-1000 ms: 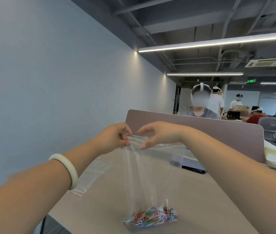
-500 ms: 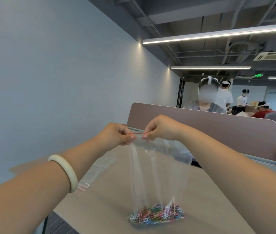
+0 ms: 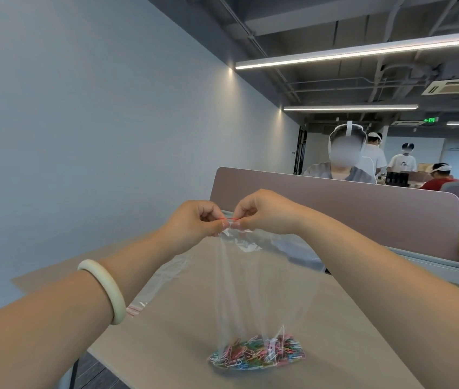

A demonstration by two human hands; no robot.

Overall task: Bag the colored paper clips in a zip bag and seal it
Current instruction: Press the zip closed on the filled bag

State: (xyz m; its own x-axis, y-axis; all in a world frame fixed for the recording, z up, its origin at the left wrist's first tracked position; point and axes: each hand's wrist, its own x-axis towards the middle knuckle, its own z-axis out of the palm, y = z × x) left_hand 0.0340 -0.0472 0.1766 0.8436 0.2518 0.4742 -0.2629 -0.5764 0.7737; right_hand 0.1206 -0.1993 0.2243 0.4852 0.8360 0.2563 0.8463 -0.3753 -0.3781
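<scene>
The zip bag (image 3: 250, 290) hangs in the centre of the frame, held up by its top edge over the tabletop (image 3: 166, 332). The left hand (image 3: 194, 220) and the right hand (image 3: 262, 211) meet at that edge, just beside each other.

- Left hand: the fingers (image 3: 217, 224) are curled, and thumb and forefinger pinch the left part of the closure strip.
- Right hand: the fingers (image 3: 239, 220) are curled likewise and pinch the strip immediately to the right.
- A short length of the red closure line (image 3: 229, 219) shows between the two pinch points. Whether the strip is pressed shut along its full length cannot be determined, since the right hand covers the rest.

The bag is transparent and creased just below the hands. The colored paper clips (image 3: 256, 353) lie in a heap at its bottom, in the lower centre of the frame, where the bag appears to rest on the tabletop.

A second clear bag (image 3: 163, 276) lies flat on the tabletop left of centre, partly hidden behind the left forearm, with its red-lined end toward the lower left. A pale bracelet (image 3: 104, 287) sits on the left wrist. A mauve divider panel (image 3: 335, 209) stands along the far edge of the tabletop at middle right. A person (image 3: 340, 172) wearing a head-mounted device sits behind it, and further people are visible at the right edge.
</scene>
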